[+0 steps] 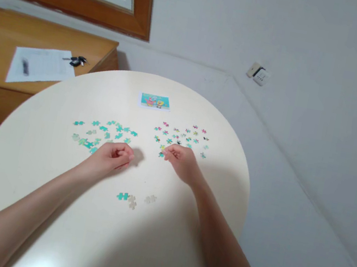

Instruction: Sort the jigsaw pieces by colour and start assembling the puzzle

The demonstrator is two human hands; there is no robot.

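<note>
Small yellow-teal puzzle piece [161, 153], pinched, beside multicoloured pieces [181, 135]

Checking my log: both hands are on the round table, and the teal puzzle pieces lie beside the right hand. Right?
Not quite. In the head view the teal puzzle pieces lie beside the left hand; the right hand is at the mixed-colour pieces. Both hands are on the round table.

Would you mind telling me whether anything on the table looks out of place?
Nothing looks spilled or damaged. Three stray pieces lie at the near side, apart from the teal group and the mixed group; two look pale, possibly face down.
</note>
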